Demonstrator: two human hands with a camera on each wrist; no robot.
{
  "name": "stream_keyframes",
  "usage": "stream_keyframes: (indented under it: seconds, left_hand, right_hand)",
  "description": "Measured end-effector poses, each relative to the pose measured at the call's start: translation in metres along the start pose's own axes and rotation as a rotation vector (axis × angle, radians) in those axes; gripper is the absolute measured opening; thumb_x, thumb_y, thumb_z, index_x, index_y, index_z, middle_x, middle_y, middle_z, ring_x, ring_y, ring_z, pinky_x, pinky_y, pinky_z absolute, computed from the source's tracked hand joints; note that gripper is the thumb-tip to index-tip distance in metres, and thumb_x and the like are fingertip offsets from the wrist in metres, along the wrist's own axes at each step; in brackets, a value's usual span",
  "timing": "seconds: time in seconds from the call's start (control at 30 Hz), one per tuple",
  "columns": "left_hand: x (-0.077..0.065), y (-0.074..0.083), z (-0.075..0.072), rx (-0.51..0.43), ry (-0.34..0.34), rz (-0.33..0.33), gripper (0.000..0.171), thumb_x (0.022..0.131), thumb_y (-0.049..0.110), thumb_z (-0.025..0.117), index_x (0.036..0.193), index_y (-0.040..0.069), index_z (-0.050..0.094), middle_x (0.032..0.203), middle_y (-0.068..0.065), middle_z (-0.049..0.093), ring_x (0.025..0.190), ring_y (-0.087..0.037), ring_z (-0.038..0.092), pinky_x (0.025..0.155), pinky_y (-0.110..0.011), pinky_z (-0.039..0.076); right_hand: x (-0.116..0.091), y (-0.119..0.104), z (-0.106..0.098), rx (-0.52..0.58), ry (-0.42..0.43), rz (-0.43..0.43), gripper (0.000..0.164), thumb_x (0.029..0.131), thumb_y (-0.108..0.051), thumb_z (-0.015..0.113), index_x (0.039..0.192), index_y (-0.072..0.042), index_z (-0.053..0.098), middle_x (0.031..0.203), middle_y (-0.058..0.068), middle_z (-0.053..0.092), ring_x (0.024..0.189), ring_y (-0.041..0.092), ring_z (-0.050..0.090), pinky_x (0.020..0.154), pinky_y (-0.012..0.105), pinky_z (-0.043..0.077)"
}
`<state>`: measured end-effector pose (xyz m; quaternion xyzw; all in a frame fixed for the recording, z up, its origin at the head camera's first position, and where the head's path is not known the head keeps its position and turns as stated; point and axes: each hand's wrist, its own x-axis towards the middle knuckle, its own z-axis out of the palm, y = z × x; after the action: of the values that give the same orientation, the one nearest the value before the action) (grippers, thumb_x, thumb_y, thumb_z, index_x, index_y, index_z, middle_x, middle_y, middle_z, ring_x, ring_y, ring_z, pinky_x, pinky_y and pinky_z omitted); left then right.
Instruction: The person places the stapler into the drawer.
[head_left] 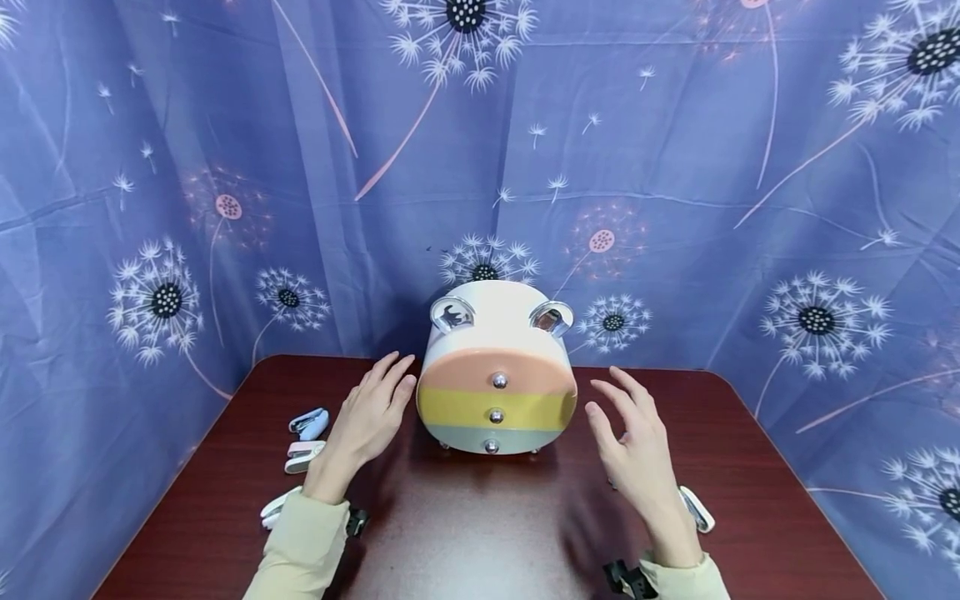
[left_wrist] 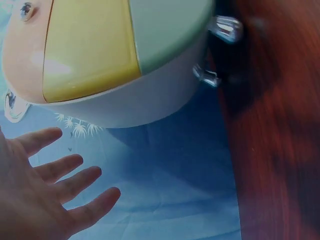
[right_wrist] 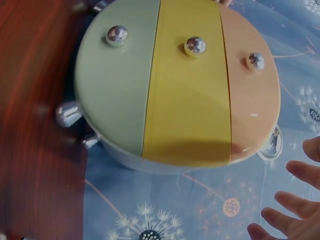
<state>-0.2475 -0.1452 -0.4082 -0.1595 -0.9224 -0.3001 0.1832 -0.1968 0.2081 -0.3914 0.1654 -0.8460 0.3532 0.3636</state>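
A small white drawer cabinet with a rounded body and mirror-like ears stands at the table's back middle. Its peach, yellow and green drawer fronts carry silver knobs, and all three appear closed. My left hand hovers just left of the cabinet, fingers spread and holding nothing; the left wrist view shows a gap between the fingers and its side. To the right, my right hand is raised with its fingers apart and loosely bent, also empty and clear of the cabinet.
Left of my left arm lie a blue stapler, a pink-and-white stapler and a partly hidden white one. Another white stapler lies beside my right wrist. A blue dandelion curtain hangs behind the dark red table.
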Motion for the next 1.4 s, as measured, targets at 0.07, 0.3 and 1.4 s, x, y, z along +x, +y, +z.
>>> stream_keyframes:
  seconds: [0.07,0.3,1.4]
  left_hand:
    - [0.003,0.002,0.001,-0.028,0.028,-0.001,0.053,0.106,0.046,0.029,0.144,0.015,0.049,0.15,-0.012,0.039,0.133,-0.033,0.042,0.098,-0.059,0.037]
    - [0.017,0.009,0.006,-0.168,0.126,0.003,0.049,0.106,0.044,0.033,0.135,0.013,0.058,0.136,-0.005,0.052,0.119,-0.025,0.055,0.093,-0.051,0.045]
    - [0.056,0.017,0.023,-0.51,0.293,-0.007,0.012,0.093,0.017,0.067,0.099,0.008,0.071,0.094,-0.003,0.061,0.08,-0.015,0.055,0.065,-0.024,0.046]
  right_hand:
    - [0.002,-0.004,0.003,0.009,0.017,-0.018,0.028,0.09,-0.007,0.067,0.117,-0.006,0.068,0.137,0.009,0.053,0.127,0.03,0.047,0.095,0.05,0.037]
    - [0.007,-0.018,0.016,0.067,0.07,-0.045,0.022,0.09,-0.004,0.067,0.112,-0.004,0.07,0.13,0.007,0.059,0.12,0.028,0.053,0.097,0.03,0.037]
    - [0.021,-0.046,0.084,0.326,-0.023,0.082,0.012,0.093,-0.014,0.068,0.105,-0.01,0.071,0.082,0.001,0.072,0.057,0.008,0.064,0.052,0.022,0.051]
